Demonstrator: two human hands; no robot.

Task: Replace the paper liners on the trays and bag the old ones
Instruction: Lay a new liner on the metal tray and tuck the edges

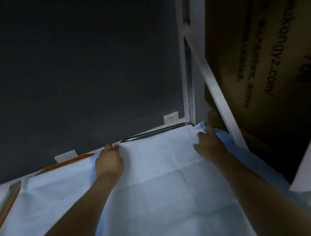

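Blue liner [155, 182] covers the tray; left hand [109, 162] and right hand [211, 148] pinch its 12 o'clock edge; bagging not visible.

two hands [109, 162], two paper liners [155, 173], one cardboard box [266, 54], two wall sockets [171, 117].

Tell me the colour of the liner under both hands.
Pale blue-white paper liner, seen in the head view.

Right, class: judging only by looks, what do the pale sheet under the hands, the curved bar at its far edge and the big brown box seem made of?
Sheet: probably thin matte paper; fold creases show.
Bar: likely metal; smooth, with a slight sheen.
Box: cardboard; dull brown, printed lettering.
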